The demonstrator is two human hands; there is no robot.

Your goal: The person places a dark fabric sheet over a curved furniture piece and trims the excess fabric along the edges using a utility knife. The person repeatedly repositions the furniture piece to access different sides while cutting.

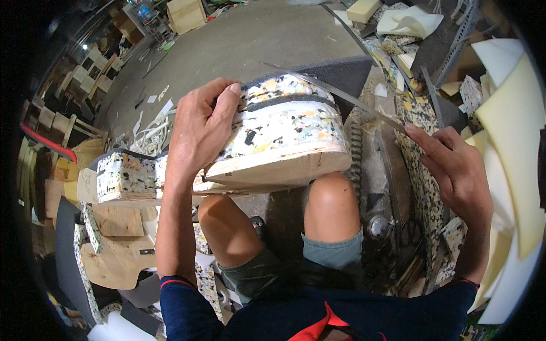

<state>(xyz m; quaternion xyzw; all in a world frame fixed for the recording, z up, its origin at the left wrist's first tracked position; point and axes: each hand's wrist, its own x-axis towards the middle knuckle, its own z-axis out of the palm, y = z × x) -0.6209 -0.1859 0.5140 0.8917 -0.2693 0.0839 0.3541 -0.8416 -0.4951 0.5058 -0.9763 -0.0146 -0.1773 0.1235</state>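
A padded seat-like piece of speckled rebonded foam (286, 123) on a plywood base (281, 168) is propped tilted at my knees. Dark grey foam sheet (352, 79) covers its far side and juts past the right end. My left hand (207, 119) clasps the upper edge, thumb on the speckled face and fingers partly hidden behind. In my right hand (454, 170) is a long, thin knife (362, 104), its handle hidden by my fingers. The blade slants up and left across the far right corner, over the grey sheet; whether it touches the foam I cannot tell.
Cream foam sheets (507, 115) lean at the right, beside a strip of speckled foam (420, 128). A coiled hose (355, 145) runs near my right knee. Plywood pieces (113, 260) and foam offcuts lie at the left. White scraps (153, 134) litter the concrete floor (264, 34).
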